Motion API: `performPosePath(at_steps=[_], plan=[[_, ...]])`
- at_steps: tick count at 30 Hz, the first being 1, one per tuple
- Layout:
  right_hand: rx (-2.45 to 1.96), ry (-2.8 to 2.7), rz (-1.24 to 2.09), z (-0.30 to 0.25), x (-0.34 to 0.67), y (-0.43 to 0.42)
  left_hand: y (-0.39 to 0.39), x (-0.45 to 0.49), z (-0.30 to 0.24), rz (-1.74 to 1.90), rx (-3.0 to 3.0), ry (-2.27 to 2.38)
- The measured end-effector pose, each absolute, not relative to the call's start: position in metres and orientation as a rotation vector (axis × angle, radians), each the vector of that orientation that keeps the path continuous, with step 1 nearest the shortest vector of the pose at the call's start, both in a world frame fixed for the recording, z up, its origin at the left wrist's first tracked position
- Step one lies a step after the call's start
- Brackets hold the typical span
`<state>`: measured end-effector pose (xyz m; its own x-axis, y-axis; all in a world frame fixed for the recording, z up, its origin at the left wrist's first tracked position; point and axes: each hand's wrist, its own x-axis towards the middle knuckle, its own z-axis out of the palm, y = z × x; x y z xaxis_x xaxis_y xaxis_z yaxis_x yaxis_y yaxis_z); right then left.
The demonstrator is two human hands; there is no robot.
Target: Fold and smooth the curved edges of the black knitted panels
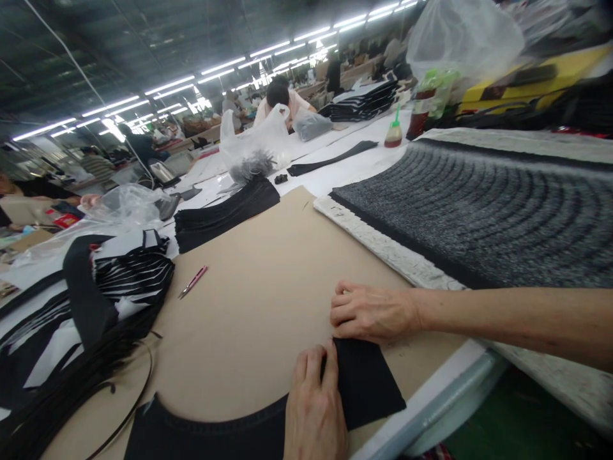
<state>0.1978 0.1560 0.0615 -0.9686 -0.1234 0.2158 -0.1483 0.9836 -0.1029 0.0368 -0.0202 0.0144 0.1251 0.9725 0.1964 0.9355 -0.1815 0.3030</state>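
Observation:
My left hand (pixel 313 406) sits at the bottom centre, gripping the edge of a black fabric piece (pixel 368 383) that lies on a large tan pattern card (pixel 249 319). My right hand (pixel 371 312) reaches in from the right, its curled fingers resting on the card just above the fabric's top edge. It holds nothing I can see. A curved black fabric panel (pixel 201 434) shows along the card's bottom edge. A pink pen (pixel 193 282) lies on the card to the left of both hands.
Black-and-white striped fabric (pixel 134 275) is heaped at the left, and a folded black stack (pixel 225 214) lies beyond the card. A grey speckled textile (pixel 479 211) covers the right. A co-worker (pixel 282 102) bends over the far table beside plastic bags and a glue bottle (pixel 393 131).

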Motion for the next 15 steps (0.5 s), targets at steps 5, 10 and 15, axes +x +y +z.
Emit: performPosePath(at_steps=[5,10,15], plan=[[0.226,-2.934,0.109,0.064,0.198,0.155,-0.023,0.034,0.002,0.532,2.464,1.937],[0.225,-2.945,0.07,0.065,0.198,0.155,-0.016,0.031,0.023,0.595,2.238,1.864],[0.181,-2.952,0.08,0.064,0.198,0.154,-0.004,0.029,0.043,0.704,1.963,1.798]])
